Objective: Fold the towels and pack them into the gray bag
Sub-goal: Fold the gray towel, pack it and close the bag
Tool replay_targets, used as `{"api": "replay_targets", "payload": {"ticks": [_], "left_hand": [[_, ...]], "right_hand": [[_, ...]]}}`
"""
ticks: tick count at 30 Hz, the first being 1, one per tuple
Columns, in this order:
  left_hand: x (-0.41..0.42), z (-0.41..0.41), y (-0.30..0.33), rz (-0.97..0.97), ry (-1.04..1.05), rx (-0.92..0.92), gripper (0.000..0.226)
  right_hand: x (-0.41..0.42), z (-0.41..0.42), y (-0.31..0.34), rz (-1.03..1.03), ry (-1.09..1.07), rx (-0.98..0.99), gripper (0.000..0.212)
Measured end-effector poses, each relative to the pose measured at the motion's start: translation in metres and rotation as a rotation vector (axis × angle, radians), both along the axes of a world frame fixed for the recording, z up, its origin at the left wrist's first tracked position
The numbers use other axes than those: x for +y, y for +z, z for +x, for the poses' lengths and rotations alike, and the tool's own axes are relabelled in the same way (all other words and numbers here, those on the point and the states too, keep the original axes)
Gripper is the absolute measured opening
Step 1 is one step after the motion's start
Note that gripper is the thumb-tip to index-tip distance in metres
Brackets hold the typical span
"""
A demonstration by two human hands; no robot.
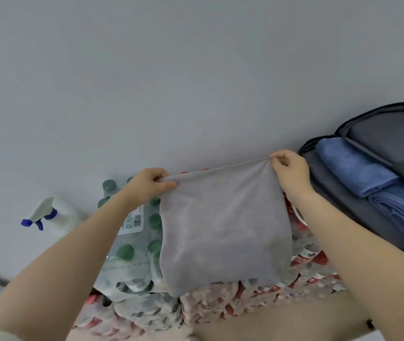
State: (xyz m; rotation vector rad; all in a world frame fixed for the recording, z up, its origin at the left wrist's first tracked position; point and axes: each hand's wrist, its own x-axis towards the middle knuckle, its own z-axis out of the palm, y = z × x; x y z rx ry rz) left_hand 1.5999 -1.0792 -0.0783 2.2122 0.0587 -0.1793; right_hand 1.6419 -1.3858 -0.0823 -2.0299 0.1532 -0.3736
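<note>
Far left there's a spray bottle (55, 215) with a blue trigger, then shrink-wrapped packs of green-capped water bottles (134, 244). The left hand (150, 184) has its fingers pinching the left top corner of a gray towel (223, 227), and the right hand (288, 168) pinches the right top corner, so the towel hangs flat in the air over the bottle packs, top edge pulled taut. Red-labelled bottle packs (257, 301) sit underneath. On the right the gray bag (344, 217) lies unzipped with two folded blue towels (358, 168) already in it. I'd say the trick for this fold is keeping both corners level and the edge tight, then bringing the corners together so the edges line up before it goes in the bag.
</note>
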Motion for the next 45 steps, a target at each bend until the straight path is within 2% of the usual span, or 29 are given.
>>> {"api": "replay_targets", "payload": {"ticks": [3,7,10,13,16,20,22,24,26,28,30,33,35,37,40,45], "left_hand": [[0.0,-0.027,0.005,-0.164,0.033,-0.002,0.026],[-0.001,-0.066,0.003,-0.268,0.105,0.006,0.026],[-0.011,-0.096,0.004,-0.547,0.246,-0.084,0.021],[-0.027,-0.126,0.011,-0.766,0.302,-0.18,0.025],[-0.039,-0.156,0.016,-0.85,0.277,-0.212,0.038],[-0.043,-0.185,0.023,-0.886,0.253,-0.232,0.027],[-0.041,-0.191,0.025,-0.851,0.296,-0.223,0.03],[-0.038,-0.192,0.022,-0.704,0.389,-0.222,0.025],[-0.031,-0.187,0.015,-0.54,0.48,-0.253,0.015],[-0.023,-0.178,0.008,-0.383,0.53,-0.267,0.008],[-0.017,-0.169,0.005,-0.246,0.555,-0.272,0.011],[-0.007,-0.146,0.007,-0.112,0.551,-0.286,0.007],[0.001,-0.125,0.008,-0.038,0.555,-0.282,0.006],[0.013,-0.1,0.008,-0.041,0.562,-0.265,0.007],[0.033,-0.059,0.005,-0.167,0.588,-0.219,0.01],[0.058,-0.001,-0.001,-0.13,0.572,-0.2,0.013]], "right_hand": [[-0.008,-0.017,0.005,0.29,0.061,0.014,0.017],[-0.02,-0.045,0.016,0.551,0.133,0.016,0.024],[-0.03,-0.07,0.017,0.594,0.142,0.005,0.022],[-0.04,-0.094,0.013,0.654,0.193,0.048,0.021],[-0.051,-0.113,0.013,0.805,0.288,0.133,0.023],[-0.066,-0.13,0.017,0.948,0.409,0.195,0.023],[-0.068,-0.133,0.022,0.986,0.432,0.199,0.023],[-0.063,-0.13,0.025,0.954,0.44,0.19,0.022],[-0.052,-0.124,0.024,0.816,0.446,0.18,0.019],[-0.04,-0.114,0.018,0.572,0.408,0.153,0.018],[-0.028,-0.101,0.013,0.375,0.349,0.112,0.021],[-0.009,-0.074,0.01,0.263,0.282,0.074,0.018],[0.006,-0.052,0.008,0.27,0.217,0.088,0.016],[0.021,-0.03,0.006,0.319,0.174,0.132,0.016],[0.043,0.003,0.001,0.358,0.162,0.184,0.015],[0.072,0.053,-0.008,0.236,0.108,0.205,0.017]]}}
